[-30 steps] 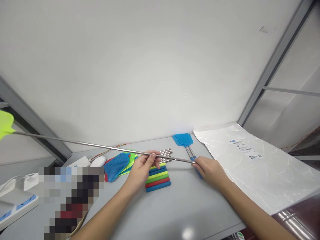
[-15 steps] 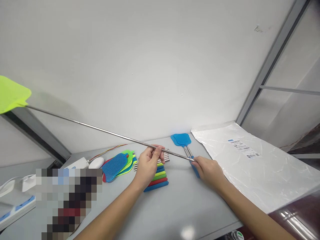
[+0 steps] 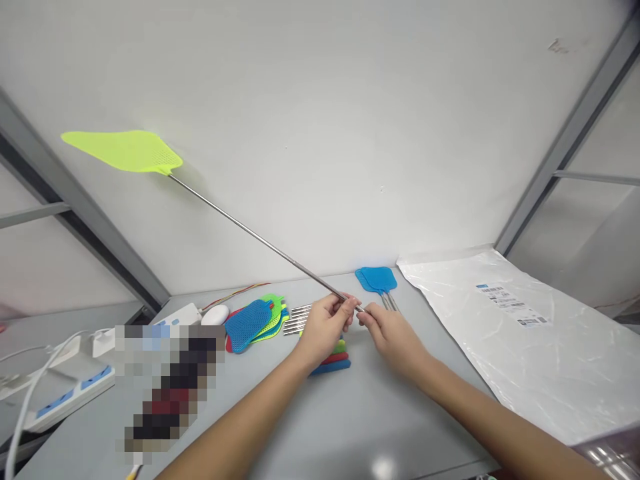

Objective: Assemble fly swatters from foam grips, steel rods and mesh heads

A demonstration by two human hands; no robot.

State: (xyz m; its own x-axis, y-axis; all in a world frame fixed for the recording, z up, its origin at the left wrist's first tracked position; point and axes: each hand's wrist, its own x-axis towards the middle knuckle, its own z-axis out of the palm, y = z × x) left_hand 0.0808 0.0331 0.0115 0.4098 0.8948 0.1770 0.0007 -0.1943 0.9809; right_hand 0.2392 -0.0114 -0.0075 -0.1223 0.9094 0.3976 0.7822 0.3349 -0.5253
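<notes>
A yellow-green fly swatter head sits at the upper left end of a long thin metal rod, held up at a slant in front of the wall. My left hand is closed around the lower part of this rod. At the rod's bottom end, the fingers of my right hand pinch it, close beside the left. Below the hands lie several coloured handles, partly hidden. Short metal rods lie behind my left hand. Two blue fly swatters rest on the table behind my right hand.
Loose swatter heads are piled on the grey table, left of the hands. A white round object and a power strip are further left. A white plastic mailer covers the right side. The wall stands close behind.
The hands have come closer together on the rod. The swatter head has moved right in view and turned, and the rod looks shorter and tilts more steeply. The camera view has shifted slightly.
</notes>
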